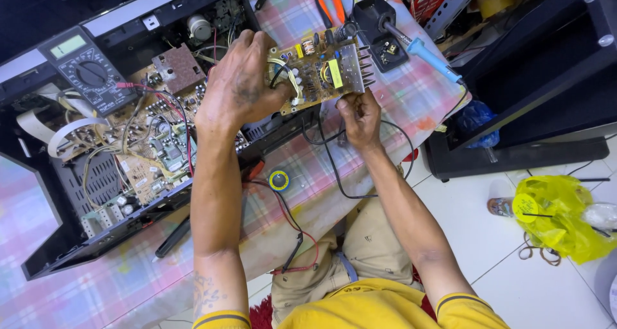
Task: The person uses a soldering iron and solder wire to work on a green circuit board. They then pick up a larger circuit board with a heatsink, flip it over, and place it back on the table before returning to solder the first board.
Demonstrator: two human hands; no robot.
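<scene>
The left hand (pixel 241 85) and right hand (pixel 360 114) both gripped a small circuit board (pixel 321 69), lifted above the table's near edge. The opened black amplifier (pixel 116 149) crowded its left side, the soldering iron (pixel 424 53) lay near the right edge.

Sitting well to the left of the left hand (pixel 241 88), beyond the open black chassis: a dark grey handheld multimeter (pixel 87 69), its small rectangular pale-green screen (pixel 67 45) lying at the top end, above the round dial. Showing just above the right hand (pixel 360 117), on the held tan circuit board: a narrow upright yellow-green rectangular label (pixel 335 73). Lying far to the right of the right hand, on the white tiled floor: a crumpled translucent yellow plastic bag (pixel 556 216), bearing a round yellow sticker (pixel 527 207).
</scene>
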